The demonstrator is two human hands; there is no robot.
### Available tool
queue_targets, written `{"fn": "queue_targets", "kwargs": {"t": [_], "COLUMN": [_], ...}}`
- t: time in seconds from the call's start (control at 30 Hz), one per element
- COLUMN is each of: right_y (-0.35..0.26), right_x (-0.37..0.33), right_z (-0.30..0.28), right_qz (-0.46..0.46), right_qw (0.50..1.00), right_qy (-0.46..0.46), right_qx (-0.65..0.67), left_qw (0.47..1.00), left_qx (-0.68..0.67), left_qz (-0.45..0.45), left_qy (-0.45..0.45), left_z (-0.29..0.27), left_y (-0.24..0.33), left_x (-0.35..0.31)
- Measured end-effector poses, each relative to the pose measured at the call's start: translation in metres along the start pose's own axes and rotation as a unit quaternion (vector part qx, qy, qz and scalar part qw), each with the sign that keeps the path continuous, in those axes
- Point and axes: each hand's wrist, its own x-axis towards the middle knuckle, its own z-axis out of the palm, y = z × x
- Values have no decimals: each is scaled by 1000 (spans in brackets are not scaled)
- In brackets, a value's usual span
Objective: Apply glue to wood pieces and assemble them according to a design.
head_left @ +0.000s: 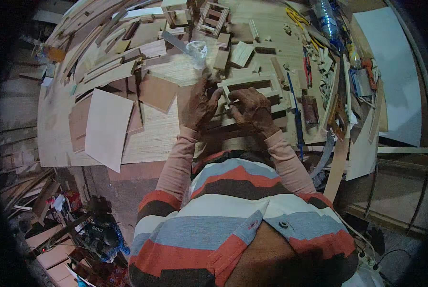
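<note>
Pale wood makes up the small rectangular frame (248,80) you are working on; it sits on the desk (147,131), straight ahead of you, its opening facing up. Your right hand (254,107) is bent over its near left part, fingers curled inward, yet you cannot tell from here whether that grip pinches the wood or something smaller. Your left hand (202,105) is at the left end, thumb toward the frame and somewhat apart from the fingers; whether it presses the wood is hidden too.

As for progress, the outline looks put together, with rails and ends meeting around the opening. Whether the joints are fixed does not show, and with both your hands at the left end, that part is probably unfinished. Beyond it stand a slatted wooden frame (213,21) and a clear plastic cup (196,53), while loose wooden blocks (221,59) lie nearer to you, seemingly unused
</note>
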Motion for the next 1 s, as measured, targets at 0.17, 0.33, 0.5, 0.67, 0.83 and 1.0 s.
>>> {"fn": "queue_targets", "kwargs": {"t": [0.17, 0.33, 0.5, 0.67, 0.83, 1.0], "right_y": [4, 5, 3, 1, 0, 0], "right_x": [0, -2, -5, -6, -6, -5], "right_z": [6, 10, 14, 15, 17, 19], "right_qz": [-14, -65, -77, -64, -32, -38], "right_qw": [1000, 996, 994, 994, 997, 995], "right_qy": [19, 60, 74, 64, 59, 71], "right_qx": [-1, -28, -37, -63, -44, -51], "left_qw": [1000, 998, 998, 999, 999, 995], "left_qx": [-23, 19, -11, 11, 11, 50], "left_qz": [11, 48, 52, 24, 8, 67], "left_qy": [3, 32, 33, 40, 39, 49], "left_z": [-1, 1, 7, 14, 17, 14], "left_y": [-2, -10, -19, -24, -27, -29], "left_x": [-2, -2, 0, -1, 2, 2]}}
